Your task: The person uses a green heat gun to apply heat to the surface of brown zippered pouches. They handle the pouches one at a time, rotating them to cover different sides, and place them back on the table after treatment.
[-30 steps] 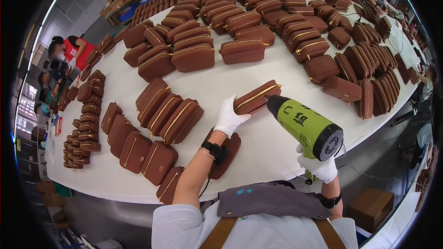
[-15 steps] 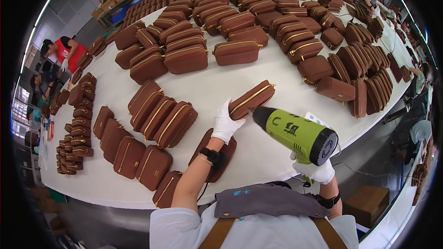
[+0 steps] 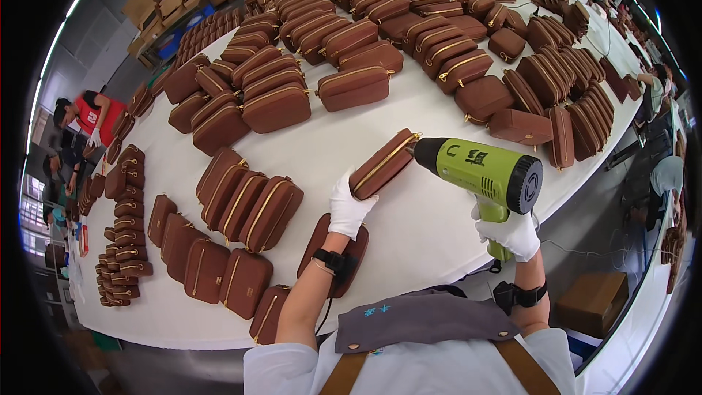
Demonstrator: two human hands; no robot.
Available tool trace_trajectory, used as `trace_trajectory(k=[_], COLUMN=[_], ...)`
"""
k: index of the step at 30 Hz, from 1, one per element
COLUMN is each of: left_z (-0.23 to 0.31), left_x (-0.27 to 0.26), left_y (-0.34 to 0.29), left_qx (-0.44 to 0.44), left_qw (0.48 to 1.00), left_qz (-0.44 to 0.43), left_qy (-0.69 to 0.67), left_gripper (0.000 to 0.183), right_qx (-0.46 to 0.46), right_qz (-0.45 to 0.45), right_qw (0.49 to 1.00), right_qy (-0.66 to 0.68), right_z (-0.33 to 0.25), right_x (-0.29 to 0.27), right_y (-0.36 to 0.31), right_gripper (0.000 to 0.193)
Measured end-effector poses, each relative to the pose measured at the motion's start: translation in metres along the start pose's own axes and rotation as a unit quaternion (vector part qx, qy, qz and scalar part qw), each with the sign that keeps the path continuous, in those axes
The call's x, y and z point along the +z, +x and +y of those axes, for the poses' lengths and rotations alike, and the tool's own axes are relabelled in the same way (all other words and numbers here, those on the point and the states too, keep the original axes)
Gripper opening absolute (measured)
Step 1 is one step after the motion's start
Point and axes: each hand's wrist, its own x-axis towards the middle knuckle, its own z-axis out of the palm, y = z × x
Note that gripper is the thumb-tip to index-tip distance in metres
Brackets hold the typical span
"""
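Observation:
My left hand (image 3: 351, 206), in a white glove, grips the near end of a brown zippered pouch (image 3: 384, 164) with its gold zip facing up. In my gloved right hand (image 3: 512, 232) is a green and black heat gun (image 3: 479, 170), held by its handle. Its black nozzle points left at the far end of the pouch, close to the gold zip pull. Whether the two touch I cannot tell. Under my left forearm another brown pouch (image 3: 351, 260) lies on the white table (image 3: 439, 249), partly covered by the arm.
Rows of brown pouches (image 3: 248, 212) stand left of my hands, with more (image 3: 355, 89) across the far side. A cable (image 3: 585, 251) trails off right of the heat gun. A cardboard box (image 3: 594, 303) sits low at the right. A person in red (image 3: 99, 113) works at the far left.
The heat gun has swung up and slightly right, so its nozzle now sits by the pouch's far end instead of near its lower side. My left hand and the pouch have shifted slightly left.

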Motion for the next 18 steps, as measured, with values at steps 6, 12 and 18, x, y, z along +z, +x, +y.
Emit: trace_trajectory(k=[6,12,18], left_z=[0.012,0.009,0.006], left_x=[-0.001,0.001,0.004], left_y=[-0.006,-0.008,-0.007], left_qx=[0.053,0.082,0.091], left_qw=[0.997,0.994,0.995], left_qz=[0.013,0.024,0.029], left_qy=[0.063,0.067,0.042], left_gripper=[0.083,0.083,0.083], right_qx=[-0.016,-0.033,-0.012], right_qz=[0.047,-0.051,0.047], right_qw=[0.999,0.998,0.998], right_qy=[-0.017,-0.009,0.032], right_z=[0.004,-0.006,0.012], right_x=[0.0,0.001,-0.008], right_y=[0.013,-0.004,0.0], right_gripper=[0.04,0.036,0.039])
